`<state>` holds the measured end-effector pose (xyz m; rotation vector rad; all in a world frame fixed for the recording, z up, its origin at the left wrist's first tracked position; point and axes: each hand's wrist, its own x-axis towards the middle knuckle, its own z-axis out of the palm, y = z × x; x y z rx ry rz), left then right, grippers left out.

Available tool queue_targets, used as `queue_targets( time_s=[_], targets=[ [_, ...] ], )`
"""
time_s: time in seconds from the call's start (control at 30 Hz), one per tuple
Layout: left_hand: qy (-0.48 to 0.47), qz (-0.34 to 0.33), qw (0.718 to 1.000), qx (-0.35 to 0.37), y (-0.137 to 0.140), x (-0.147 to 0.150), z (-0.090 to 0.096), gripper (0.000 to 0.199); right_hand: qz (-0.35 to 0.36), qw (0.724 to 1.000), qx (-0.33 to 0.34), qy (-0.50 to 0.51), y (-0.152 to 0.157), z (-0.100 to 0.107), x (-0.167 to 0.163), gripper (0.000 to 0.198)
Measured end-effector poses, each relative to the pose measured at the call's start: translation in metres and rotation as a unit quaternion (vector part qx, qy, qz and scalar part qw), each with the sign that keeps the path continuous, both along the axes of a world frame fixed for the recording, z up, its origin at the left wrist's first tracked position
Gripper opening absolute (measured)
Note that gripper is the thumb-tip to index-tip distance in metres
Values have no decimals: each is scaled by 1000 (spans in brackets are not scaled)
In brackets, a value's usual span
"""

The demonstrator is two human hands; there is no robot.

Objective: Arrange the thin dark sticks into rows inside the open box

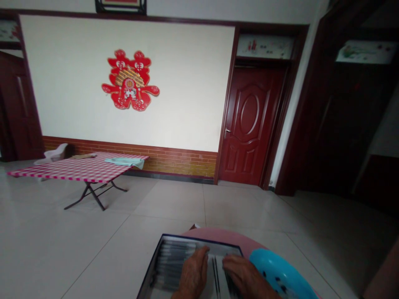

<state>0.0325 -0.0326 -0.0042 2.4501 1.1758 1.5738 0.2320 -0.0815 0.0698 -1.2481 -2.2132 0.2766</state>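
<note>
A shallow box (pixel 155 255) with a dark blue rim lies before me. Slender greyish sticks, like pens, fill its left side in a blurred bundle (pixel 171 261); their exact kind cannot be made out. My left hand (pixel 195 270) rests inside the box beside this bundle, fingers extended upward. My right hand (pixel 245 274) reaches in from the right, its slightly bent fingers lying at the edge of a white surface (pixel 222 280). Between the hands run thin dark rods (pixel 216 276). Neither hand visibly grips anything; the right thumb and palm underside are hidden.
The box sits on a pink round table (pixel 224 235). Right of it is a bright blue basin (pixel 271 259) holding small dark pieces. Farther off stand a folding table (pixel 84 168) with a red checked cover and a white chair (pixel 56 153). A red door (pixel 249 120) is shut.
</note>
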Motion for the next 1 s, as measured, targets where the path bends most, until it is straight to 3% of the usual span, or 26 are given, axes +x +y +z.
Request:
queue_targets(
  time_s=[0.1,0.2,0.3,0.4,0.47,0.67,0.8,0.9,1.0],
  targets=[
    [-14,-6,999,-44,-3,0,6,25,-90,982,0,168,3,18,-5,25],
    [-9,-12,997,-80,-6,0,11,19,-232,892,6,389,7,21,-15,39],
    [3,-12,996,-91,-6,-1,10,17,-284,791,-31,541,11,13,-27,55],
    [9,-15,997,-81,-4,-2,6,16,-278,750,-65,597,12,0,-35,55],
    [11,-12,997,-73,-4,-1,3,16,-270,744,-78,606,14,-8,-36,53],
    [35,-25,998,-46,-8,1,7,17,-246,768,-93,584,17,-21,-34,53],
    [70,-21,997,-31,-11,-1,10,20,-242,768,-101,584,16,-24,-35,65],
    [92,-11,996,-6,-12,-1,11,24,-256,773,-85,575,14,-24,-37,76],
    [107,-21,994,5,-15,-1,13,25,-283,790,-67,540,13,-24,-37,73]
  ],
)
